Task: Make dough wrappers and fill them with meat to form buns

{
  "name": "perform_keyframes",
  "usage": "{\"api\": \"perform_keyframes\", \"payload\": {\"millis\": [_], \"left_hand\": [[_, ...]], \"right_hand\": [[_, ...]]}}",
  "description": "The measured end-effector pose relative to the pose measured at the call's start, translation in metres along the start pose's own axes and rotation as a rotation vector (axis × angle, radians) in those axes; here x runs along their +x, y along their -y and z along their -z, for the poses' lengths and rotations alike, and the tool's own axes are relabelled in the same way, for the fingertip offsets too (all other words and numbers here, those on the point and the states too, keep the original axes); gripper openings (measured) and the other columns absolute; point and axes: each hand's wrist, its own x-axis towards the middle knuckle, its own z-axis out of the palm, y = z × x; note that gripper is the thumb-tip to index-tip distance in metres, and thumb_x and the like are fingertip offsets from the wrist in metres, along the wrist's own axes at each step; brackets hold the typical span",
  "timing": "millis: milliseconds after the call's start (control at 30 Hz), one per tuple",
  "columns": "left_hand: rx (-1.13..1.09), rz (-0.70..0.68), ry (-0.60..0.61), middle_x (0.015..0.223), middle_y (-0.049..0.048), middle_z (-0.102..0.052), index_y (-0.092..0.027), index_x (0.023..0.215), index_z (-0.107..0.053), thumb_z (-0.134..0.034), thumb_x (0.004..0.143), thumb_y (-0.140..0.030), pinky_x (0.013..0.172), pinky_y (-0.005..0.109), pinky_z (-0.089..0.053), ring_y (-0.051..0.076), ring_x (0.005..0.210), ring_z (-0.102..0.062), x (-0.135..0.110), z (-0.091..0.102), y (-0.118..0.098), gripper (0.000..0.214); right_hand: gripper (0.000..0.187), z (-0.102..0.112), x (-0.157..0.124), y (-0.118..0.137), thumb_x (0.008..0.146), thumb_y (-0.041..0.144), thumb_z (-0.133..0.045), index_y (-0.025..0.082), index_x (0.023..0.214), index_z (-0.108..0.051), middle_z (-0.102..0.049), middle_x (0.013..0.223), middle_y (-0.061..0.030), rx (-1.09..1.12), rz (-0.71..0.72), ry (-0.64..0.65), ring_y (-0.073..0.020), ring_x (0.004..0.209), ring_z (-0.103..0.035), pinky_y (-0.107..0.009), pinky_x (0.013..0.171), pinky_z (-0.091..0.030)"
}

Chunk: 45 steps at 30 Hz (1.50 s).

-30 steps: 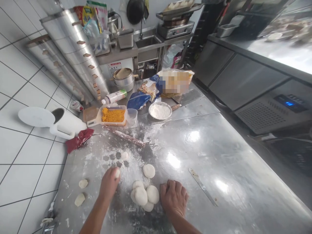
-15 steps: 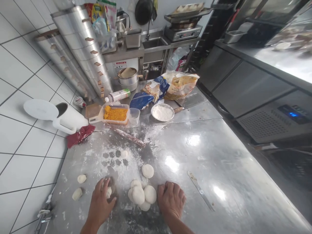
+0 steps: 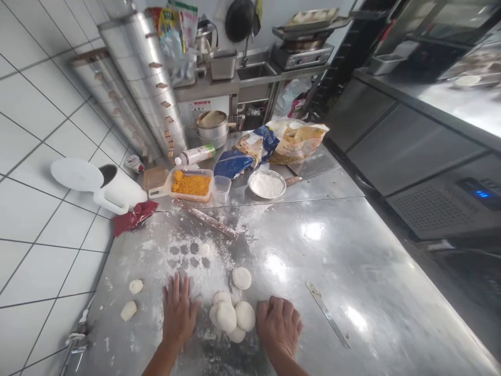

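Note:
My left hand [image 3: 179, 309] lies palm down on the floured steel table, fingers stretched out. Whatever is beneath its palm is hidden. To its right sits a pile of several flattened dough rounds [image 3: 226, 317], with a single dough round [image 3: 241, 278] just beyond it. Right beside the pile, my right hand [image 3: 279, 325] rests on the table with fingers curled under; the inside of the fist cannot be seen. Off to the left are two small dough pieces [image 3: 136, 286]. One more dough ball [image 3: 204, 249] stands among flour marks farther back.
A rolling pin [image 3: 211, 221] lies behind the flour. A flat metal spatula [image 3: 327, 314] is on the right. Along the back stand a tub of orange filling [image 3: 191, 184], a bowl of flour [image 3: 267, 184] and flour bags [image 3: 299, 141]. A white jug [image 3: 121, 190] leans near the tiled wall.
My left hand has gone from curving around a small dough piece to lying flat over that spot, hiding the piece. My right hand keeps its place by the pile. The view has shifted slightly.

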Motion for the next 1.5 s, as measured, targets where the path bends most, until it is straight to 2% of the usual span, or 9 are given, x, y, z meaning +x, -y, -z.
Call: {"api": "perform_keyframes", "payload": {"millis": [100, 233, 333, 467, 667, 800, 1233, 1367, 1500], "left_hand": [[-0.117, 0.101, 0.142, 0.163, 0.0138, -0.045, -0.024, 0.143, -0.060, -0.040, 0.100, -0.037, 0.128, 0.059, -0.030, 0.033, 0.156, -0.036, 0.009, 0.026, 0.021, 0.048], [-0.140, 0.158, 0.270, 0.106, 0.0106, -0.070, -0.020, 0.099, -0.066, -0.056, 0.084, -0.026, 0.103, 0.048, -0.052, 0.029, 0.109, -0.066, 0.007, 0.057, 0.033, 0.019], [-0.222, 0.142, 0.424, 0.082, 0.0001, -0.068, -0.023, 0.092, -0.062, -0.057, 0.086, -0.028, 0.079, 0.032, -0.054, 0.018, 0.079, -0.067, -0.003, 0.074, 0.009, 0.009], [-0.570, 0.100, 0.699, 0.106, 0.0041, -0.077, -0.026, 0.123, -0.063, -0.066, 0.089, -0.041, 0.077, 0.027, -0.056, 0.019, 0.092, -0.074, 0.006, 0.091, -0.051, 0.037], [-0.290, -0.013, 0.220, 0.151, 0.0177, -0.055, -0.020, 0.144, -0.054, -0.052, 0.097, -0.028, 0.113, 0.046, -0.049, 0.029, 0.140, -0.054, 0.110, 0.057, -0.100, 0.048], [-0.178, -0.086, 0.159, 0.132, 0.0132, -0.066, -0.021, 0.129, -0.066, -0.062, 0.083, -0.011, 0.115, 0.045, -0.046, 0.028, 0.132, -0.058, 0.156, 0.023, -0.090, 0.047], [0.026, -0.141, 0.091, 0.123, 0.0099, -0.073, -0.025, 0.123, -0.072, -0.050, 0.094, -0.024, 0.103, 0.045, -0.060, 0.026, 0.118, -0.069, 0.005, 0.020, 0.039, 0.037], [0.093, -0.095, 0.064, 0.143, 0.0146, -0.063, -0.024, 0.142, -0.062, -0.051, 0.096, -0.030, 0.109, 0.054, -0.056, 0.033, 0.134, -0.060, -0.012, 0.023, 0.035, 0.047], [0.216, -0.113, -0.047, 0.171, 0.0175, -0.032, -0.025, 0.164, -0.031, -0.055, 0.097, -0.047, 0.127, 0.068, -0.031, 0.041, 0.161, -0.023, -0.001, 0.015, 0.007, 0.074]], "right_hand": [[0.019, -0.001, 0.001, -0.001, 0.098, 0.038, -0.048, 0.023, 0.097, -0.059, -0.060, 0.107, -0.0106, 0.012, 0.008, 0.002, -0.0335, 0.105, -0.051, -0.048, 0.093, -0.037], [0.019, -0.006, 0.000, -0.004, 0.099, 0.038, -0.047, 0.023, 0.100, -0.059, -0.059, 0.110, -0.0104, 0.011, 0.010, -0.002, -0.0343, 0.108, -0.049, -0.049, 0.096, -0.036], [0.018, -0.007, -0.001, -0.005, 0.099, 0.037, -0.048, 0.023, 0.100, -0.059, -0.059, 0.108, -0.0098, 0.007, 0.012, -0.005, -0.0336, 0.107, -0.049, -0.048, 0.095, -0.035], [0.016, -0.007, -0.001, -0.006, 0.098, 0.037, -0.050, 0.024, 0.099, -0.058, -0.060, 0.108, -0.0089, 0.009, 0.020, -0.008, -0.0327, 0.106, -0.049, -0.047, 0.094, -0.035], [0.014, -0.007, -0.001, -0.004, 0.099, 0.036, -0.049, 0.024, 0.097, -0.057, -0.059, 0.106, -0.0082, 0.016, 0.020, -0.014, -0.0323, 0.104, -0.048, -0.047, 0.093, -0.035], [0.014, -0.007, 0.000, -0.005, 0.099, 0.036, -0.050, 0.024, 0.096, -0.056, -0.058, 0.105, -0.0079, 0.018, 0.026, -0.008, -0.0324, 0.104, -0.048, -0.047, 0.092, -0.035], [0.014, -0.008, -0.001, -0.009, 0.099, 0.037, -0.051, 0.024, 0.098, -0.056, -0.059, 0.107, -0.0081, 0.026, 0.020, 0.000, -0.0329, 0.105, -0.048, -0.047, 0.093, -0.035], [0.015, -0.009, -0.001, -0.010, 0.099, 0.038, -0.050, 0.025, 0.098, -0.057, -0.059, 0.106, -0.0082, 0.019, 0.025, 0.000, -0.0332, 0.105, -0.048, -0.048, 0.093, -0.035], [0.015, -0.010, 0.000, -0.008, 0.098, 0.038, -0.050, 0.024, 0.099, -0.057, -0.060, 0.108, -0.0090, 0.010, 0.031, -0.011, -0.0331, 0.106, -0.049, -0.048, 0.095, -0.035]]}}
